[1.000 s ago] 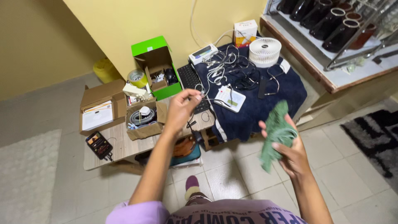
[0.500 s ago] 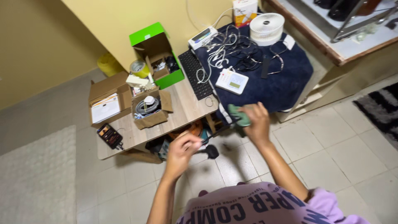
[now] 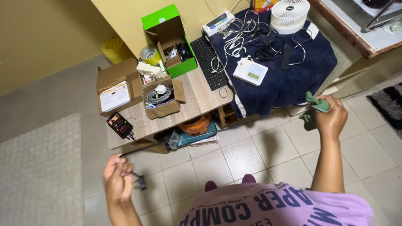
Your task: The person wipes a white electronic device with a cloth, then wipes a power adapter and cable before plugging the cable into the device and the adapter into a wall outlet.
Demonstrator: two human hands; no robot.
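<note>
My left hand (image 3: 117,181) is low at the left over the tiled floor, closed on one end of a black cable (image 3: 176,141) with a dark plug hanging below the fingers. The cable stretches taut to the right, up to my right hand (image 3: 331,119), which is closed on a crumpled green cloth (image 3: 313,108) wrapped around the cable's other end. Both hands are spread wide apart in front of a low wooden table (image 3: 201,100).
On the table: open cardboard boxes (image 3: 163,98), a green-lidded box (image 3: 169,39), a tape roll (image 3: 149,54), a black keyboard (image 3: 208,62). A navy towel (image 3: 293,79) holds tangled cables, a white device (image 3: 250,72) and a white fan (image 3: 289,14). A black rug (image 3: 389,109) lies right.
My hands have drawn far apart: the left swept down and left with the cable end, the right moved right with the cloth, sliding along the now taut cable.
</note>
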